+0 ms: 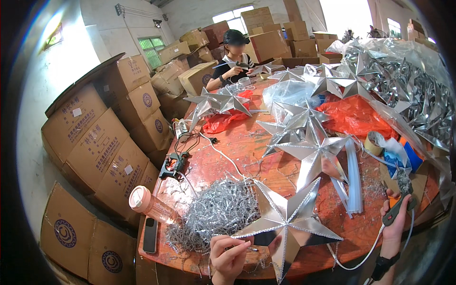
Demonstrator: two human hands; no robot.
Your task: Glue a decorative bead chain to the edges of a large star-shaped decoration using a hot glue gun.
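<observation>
Silver star held at a round wooden table, seen from the head camera.

At lower centre, the left hand [228,256] pinches the left-pointing tip of a silver star [287,225] between thumb and fingertips; the star lies flat on the table [237,142]. At lower right, the right hand [395,223] is wrapped around a glue gun [401,202] with a white cord trailing down. A heap of silver tinsel [218,211] lies just left of the star, a bottle [152,205] at the table's left edge. At upper centre, another person [235,59] works among further stars; cardboard boxes [109,137] are stacked at left.
</observation>
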